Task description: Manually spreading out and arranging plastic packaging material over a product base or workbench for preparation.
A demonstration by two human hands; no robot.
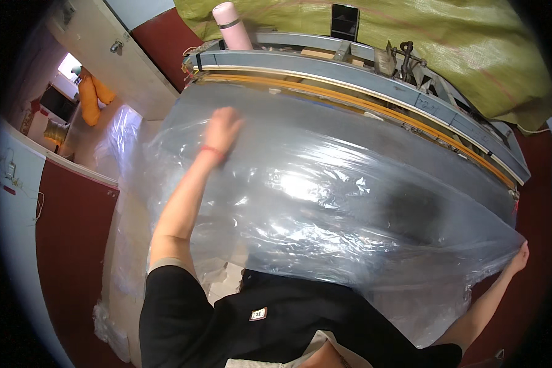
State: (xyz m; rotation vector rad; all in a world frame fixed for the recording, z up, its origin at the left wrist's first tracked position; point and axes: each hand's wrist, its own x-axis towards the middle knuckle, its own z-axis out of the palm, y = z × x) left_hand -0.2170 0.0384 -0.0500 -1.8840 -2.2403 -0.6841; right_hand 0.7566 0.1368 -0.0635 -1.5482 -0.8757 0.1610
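A large sheet of clear plastic film lies spread over a grey work surface in front of me, wrinkled and shining under the light. At the far right edge my right hand pinches the film's corner and holds it taut. My left hand reaches over the left part of the sheet near the far side; motion smears its fingers, and whether it touches the film is unclear. A red band circles that wrist.
Behind the surface runs a long metal frame with an orange strip. A pink bottle and a phone stand there, before a yellow-green tarp. Film trails at left near an open door.
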